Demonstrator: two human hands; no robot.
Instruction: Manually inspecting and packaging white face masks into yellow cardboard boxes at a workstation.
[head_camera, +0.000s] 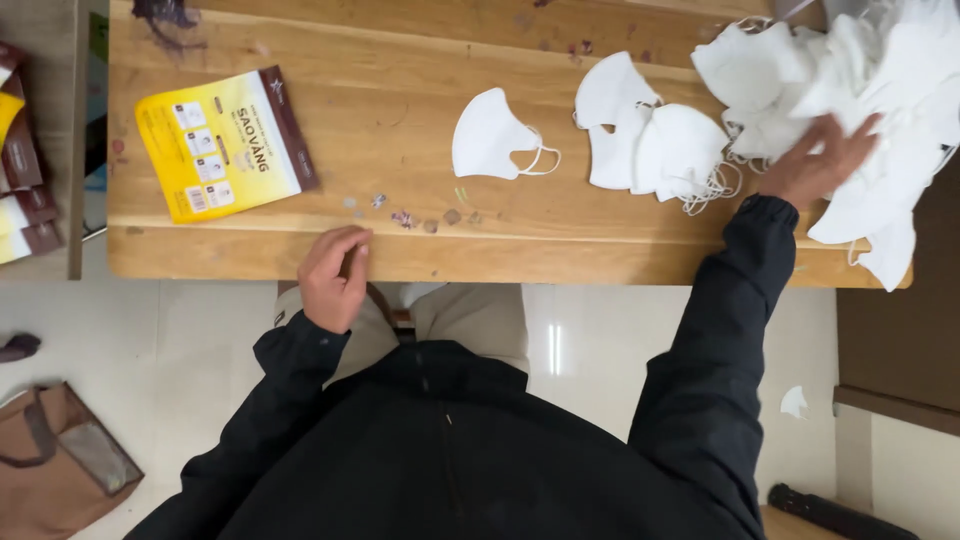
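At a wooden table (420, 255), a yellow packet (225, 143) lies far left, the left hand (335, 277) rests loosely curled and empty at the near edge, single white masks (495, 135) lie mid-table, and the open right hand (822, 160) presses into the heaped mask pile (880, 70).

Packet (225, 143) left; masks (860, 90) right (on table (400, 250)).
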